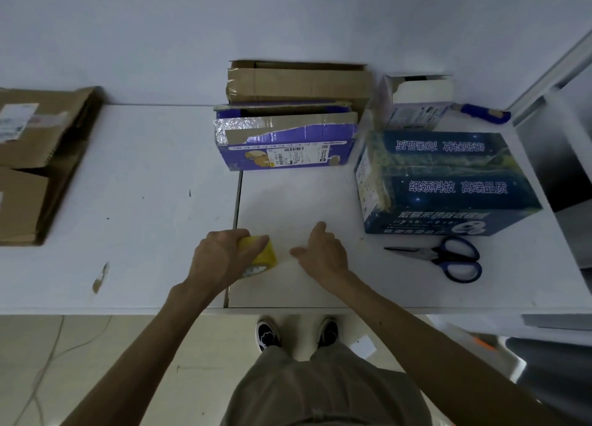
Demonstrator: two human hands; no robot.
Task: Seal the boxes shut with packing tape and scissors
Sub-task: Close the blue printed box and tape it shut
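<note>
Head view, looking down on a white table (pixel 144 175) made of two panels that meet at a dark seam near its middle; a plain pale wall rises behind it, and beige floor tiles with a thin cable show below its near edge. At 6 o'clock on the table the left hand (pixel 221 256) clamps its fingers over a yellow roll of packing tape (pixel 261 256). Just beside it, toward 3 o'clock, the right hand (pixel 323 252) rests palm down with fingers together and thumb extended toward the roll; whether it pinches a tape end cannot be told. Blue-handled scissors (pixel 448 257) lie closed at 3 o'clock, well apart from the hands. Directly beyond them stands a dark blue printed box (pixel 448 182), flaps shut. At 12 o'clock a purple box (pixel 285 143) with torn flaps stands in front of a plain brown box (pixel 298 83), top open. A small white box (pixel 416 102), open, and a blue utility knife (pixel 485 113) sit at 2 o'clock. Flattened brown cartons (pixel 35 163) are stacked at 9 o'clock. The person's shoes (pixel 298 332) appear below the table edge.
</note>
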